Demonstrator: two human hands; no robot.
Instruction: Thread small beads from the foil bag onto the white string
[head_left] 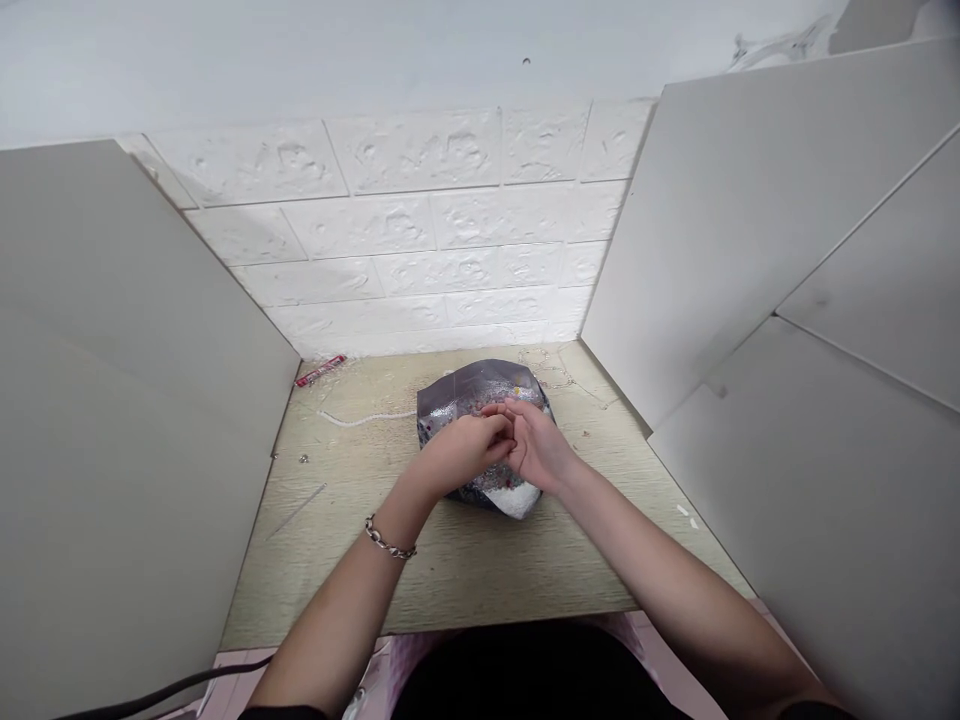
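An open grey bag [469, 383], silvery inside, sits in the middle of the table with many small beads, some red, in it. Both hands meet over its mouth. My left hand [471, 447] is closed, its fingertips pressed together near the right palm; whatever they hold is too small or hidden to name. My right hand [541, 450] is cupped with its palm turned up and fingers stretched out; anything lying in the palm is covered by the left fingers. A white strand [367, 418], apparently of beads, runs leftward from the bag.
A red narrow packet [321, 371] lies at the back left of the wooden table [495, 575]. A thin needle-like rod [296, 511] is at left. Clear strands [574, 380] lie back right. Grey panels [135, 400] flank both sides; a white brick-pattern wall [420, 225] stands behind.
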